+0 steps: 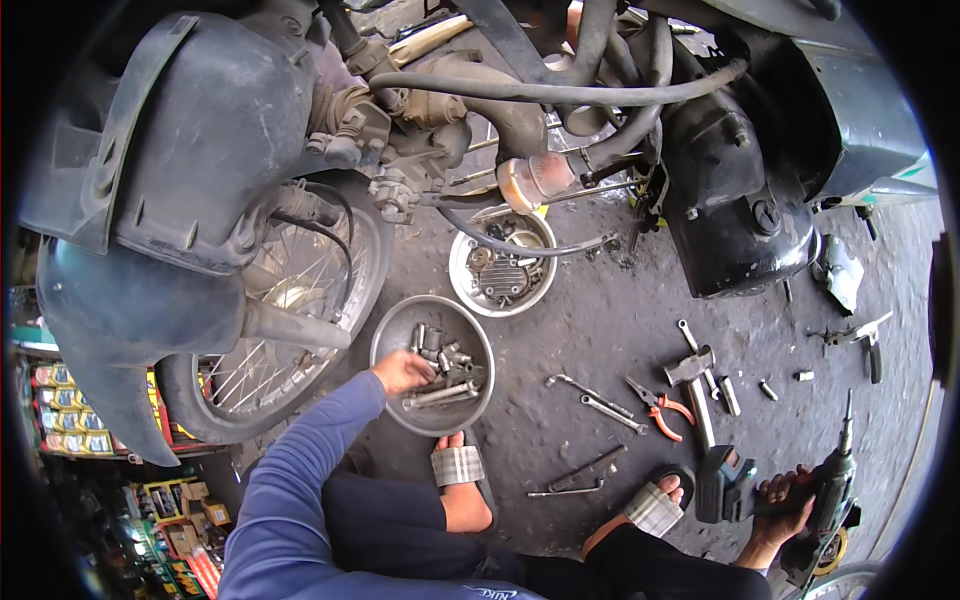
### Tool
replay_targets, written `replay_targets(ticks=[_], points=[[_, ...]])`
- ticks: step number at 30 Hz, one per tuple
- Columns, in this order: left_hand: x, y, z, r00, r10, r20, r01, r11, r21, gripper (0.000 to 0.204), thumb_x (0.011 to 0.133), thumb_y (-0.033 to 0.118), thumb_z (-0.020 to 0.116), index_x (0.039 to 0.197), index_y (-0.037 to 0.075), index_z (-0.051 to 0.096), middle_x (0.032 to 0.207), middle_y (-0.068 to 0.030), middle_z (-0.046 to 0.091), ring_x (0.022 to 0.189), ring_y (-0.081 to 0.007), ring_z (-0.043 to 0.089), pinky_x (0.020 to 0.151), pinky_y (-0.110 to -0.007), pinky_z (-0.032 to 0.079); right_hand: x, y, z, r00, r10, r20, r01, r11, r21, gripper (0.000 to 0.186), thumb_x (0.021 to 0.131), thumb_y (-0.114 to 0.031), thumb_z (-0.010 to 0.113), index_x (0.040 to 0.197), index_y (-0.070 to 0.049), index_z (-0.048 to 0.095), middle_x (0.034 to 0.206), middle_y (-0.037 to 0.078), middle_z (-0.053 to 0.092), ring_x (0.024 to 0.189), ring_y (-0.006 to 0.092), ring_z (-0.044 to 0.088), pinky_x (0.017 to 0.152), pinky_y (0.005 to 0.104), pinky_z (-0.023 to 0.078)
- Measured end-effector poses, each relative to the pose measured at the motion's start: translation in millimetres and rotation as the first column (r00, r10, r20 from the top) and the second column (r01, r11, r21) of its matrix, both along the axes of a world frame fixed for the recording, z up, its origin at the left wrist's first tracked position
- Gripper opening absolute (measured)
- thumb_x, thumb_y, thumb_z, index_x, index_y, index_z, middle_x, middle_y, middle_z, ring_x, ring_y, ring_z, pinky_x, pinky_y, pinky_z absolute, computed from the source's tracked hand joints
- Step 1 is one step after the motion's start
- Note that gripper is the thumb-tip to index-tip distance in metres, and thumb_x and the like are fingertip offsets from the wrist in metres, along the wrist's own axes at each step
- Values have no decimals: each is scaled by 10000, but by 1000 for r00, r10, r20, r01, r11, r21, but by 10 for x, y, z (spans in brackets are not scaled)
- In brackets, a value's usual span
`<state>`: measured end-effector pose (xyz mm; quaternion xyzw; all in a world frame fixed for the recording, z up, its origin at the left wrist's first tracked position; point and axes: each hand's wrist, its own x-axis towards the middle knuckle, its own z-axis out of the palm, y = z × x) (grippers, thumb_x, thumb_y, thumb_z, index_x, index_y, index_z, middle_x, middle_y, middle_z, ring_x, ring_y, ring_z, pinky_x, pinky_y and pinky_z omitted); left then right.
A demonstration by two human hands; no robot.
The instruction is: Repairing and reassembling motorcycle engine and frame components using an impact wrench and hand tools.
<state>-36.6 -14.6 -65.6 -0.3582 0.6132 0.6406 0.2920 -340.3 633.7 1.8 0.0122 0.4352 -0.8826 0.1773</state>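
My left hand [403, 372] reaches over the rim of a round metal bowl [376, 345], its fingers down among the contents. Motion smears them, so I cannot tell whether they grip anything. Sockets [432, 342] fill the bowl's middle, and wrenches [442, 395] lie below my fingers. Off to the lower right, my right hand [785, 510] is wrapped round the handle of a cordless drill [832, 490]. Its long bit [849, 415] points up and away from me, and the battery [725, 485] faces my knees.
A partly stripped motorcycle spans the far side, with its front wheel [270, 310] at left and dark engine cover [740, 210] at right. A second basin [463, 285] holds engine parts. On the floor lie a hammer [692, 370], orange-handled pliers [660, 405], wrenches [613, 413] and loose sockets [729, 396].
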Motion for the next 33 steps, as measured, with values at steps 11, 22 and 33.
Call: replay_targets(ticks=[11, 22, 33], points=[[-667, 382, -233, 971, -140, 195, 211, 115, -971, 379, 700, 141, 748, 1071, 104, 681, 1129, -150, 574, 1072, -336, 545, 937, -424, 457, 343, -623, 57, 983, 182, 39, -182, 983, 7, 524, 827, -461, 633, 1071, -31, 458, 621, 14, 424, 532, 146, 446, 596, 331, 422], [-1304, 1560, 120, 823, 318, -471, -537, 707, -461, 161, 880, -49, 568, 1040, -48, 559, 911, -130, 660, 790, -160, 644, 712, -273, 527, 770, -454, -610, 835, 542, -97, -509, 827, 239, 480, 811, -35, 716, 1256, -33, 537, 1111, 117, 628, 974, 208, 618, 806, 320, 504], [-3127, 3660, 1413, 660, 596, -457, -175, 714, 678, 193, 986, 195, 503, 1137, 74, 513, 1027, -191, 649, 1017, -367, 644, 896, -501, 537, 768, -332, -492, 935, 352, 39, -312, 768, 559, 647, 820, -140, 733, 1392, -100, 435, 1312, 76, 556, 1202, 208, 542, 1012, 343, 430]])
